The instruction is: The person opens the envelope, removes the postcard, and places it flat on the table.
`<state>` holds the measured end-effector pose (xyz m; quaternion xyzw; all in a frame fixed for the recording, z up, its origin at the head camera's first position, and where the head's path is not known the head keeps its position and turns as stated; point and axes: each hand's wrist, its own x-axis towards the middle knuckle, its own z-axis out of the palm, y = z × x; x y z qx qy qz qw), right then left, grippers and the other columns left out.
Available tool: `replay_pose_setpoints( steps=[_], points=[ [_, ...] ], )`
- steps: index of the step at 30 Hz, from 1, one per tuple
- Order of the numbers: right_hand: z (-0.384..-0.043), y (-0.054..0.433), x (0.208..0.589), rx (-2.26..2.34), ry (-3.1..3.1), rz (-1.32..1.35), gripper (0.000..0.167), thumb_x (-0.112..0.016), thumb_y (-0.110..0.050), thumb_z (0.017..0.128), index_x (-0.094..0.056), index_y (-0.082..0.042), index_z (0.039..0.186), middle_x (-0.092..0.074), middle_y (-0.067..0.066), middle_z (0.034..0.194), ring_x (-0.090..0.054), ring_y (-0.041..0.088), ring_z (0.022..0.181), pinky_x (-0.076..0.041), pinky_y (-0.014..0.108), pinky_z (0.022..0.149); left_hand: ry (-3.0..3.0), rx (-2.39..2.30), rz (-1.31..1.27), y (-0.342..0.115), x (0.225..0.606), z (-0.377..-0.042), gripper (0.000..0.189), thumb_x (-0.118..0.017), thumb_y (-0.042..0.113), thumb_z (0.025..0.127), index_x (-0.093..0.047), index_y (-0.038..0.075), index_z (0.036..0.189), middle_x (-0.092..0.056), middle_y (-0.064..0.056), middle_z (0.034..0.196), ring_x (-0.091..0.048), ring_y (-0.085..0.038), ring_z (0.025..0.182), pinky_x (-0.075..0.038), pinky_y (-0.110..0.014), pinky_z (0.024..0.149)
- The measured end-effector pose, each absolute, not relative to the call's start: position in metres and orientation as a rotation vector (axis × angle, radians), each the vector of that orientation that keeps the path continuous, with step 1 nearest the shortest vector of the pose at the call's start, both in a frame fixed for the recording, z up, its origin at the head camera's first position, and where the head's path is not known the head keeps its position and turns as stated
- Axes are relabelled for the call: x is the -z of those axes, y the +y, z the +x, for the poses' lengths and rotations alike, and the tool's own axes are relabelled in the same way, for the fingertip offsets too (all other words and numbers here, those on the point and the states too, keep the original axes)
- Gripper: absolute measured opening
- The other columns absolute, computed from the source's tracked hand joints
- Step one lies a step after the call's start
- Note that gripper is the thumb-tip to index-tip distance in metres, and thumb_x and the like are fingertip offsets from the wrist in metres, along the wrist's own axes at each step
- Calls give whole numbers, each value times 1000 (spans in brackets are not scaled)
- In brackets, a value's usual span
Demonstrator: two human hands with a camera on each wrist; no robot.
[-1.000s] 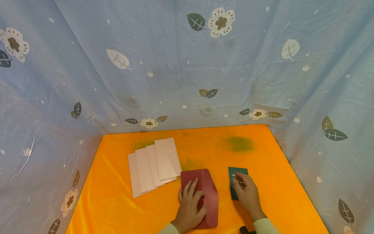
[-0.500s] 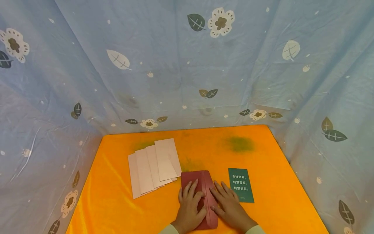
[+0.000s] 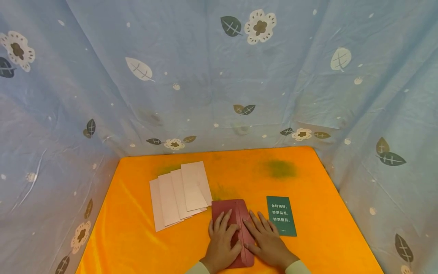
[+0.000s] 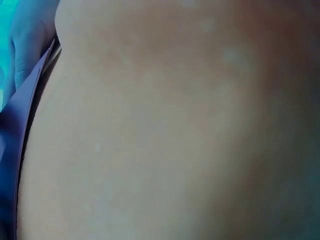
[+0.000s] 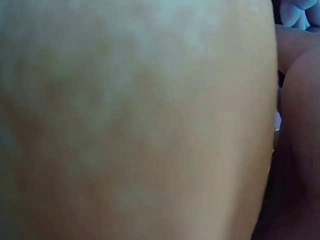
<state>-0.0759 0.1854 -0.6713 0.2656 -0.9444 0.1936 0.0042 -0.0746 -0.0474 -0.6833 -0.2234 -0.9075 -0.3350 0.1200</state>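
A dark red envelope (image 3: 222,206) lies on the orange cloth, its flap side toward the right. My left hand (image 3: 220,243) rests on its left part, fingers spread and thumb toward the flap. The right hand (image 3: 270,241) lies with extended fingers on the flap (image 3: 245,217) along the right side. Just beyond those fingers is a green card (image 3: 282,217) with white characters, its lower left corner hidden. Skin fills most of both wrist views; at the left edge of the left wrist view, the envelope (image 4: 17,130) shows with the right hand (image 4: 32,40) over it.
Several pale pink envelopes (image 3: 196,186) lie fanned and overlapping to the left, the nearest one touching the red envelope's top edge. Orange cloth (image 3: 246,167) covers the table. A blue curtain (image 3: 191,110) with leaf and flower prints stands around its back and sides.
My right hand has left the green card and come left onto the red envelope's flap, then slid slightly farther left. The left hand has stayed put on the envelope.
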Motion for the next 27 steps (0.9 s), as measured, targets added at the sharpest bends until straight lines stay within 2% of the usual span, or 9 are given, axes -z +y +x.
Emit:
replay_pose_setpoints(
  steps=[18,27],
  points=[
    [-76,186,666,-580,-2903,853,70,-61,-55,108,-51,-14,164,-33,18,174,-27,49,156,-26,69,112,-2677,820,-658,-45,684,-74,35,-78,34,85,-75,26,119,-47,-16,164,-42,-42,146,-24,-84,106],
    [-76,186,665,-606,-2957,856,71,-58,-55,109,-49,-13,165,-29,18,176,-24,50,157,-22,68,114,-2683,1059,-615,-51,675,-76,37,-80,29,87,-72,23,123,-49,-17,163,-43,-43,144,-23,-82,105]
  ],
)
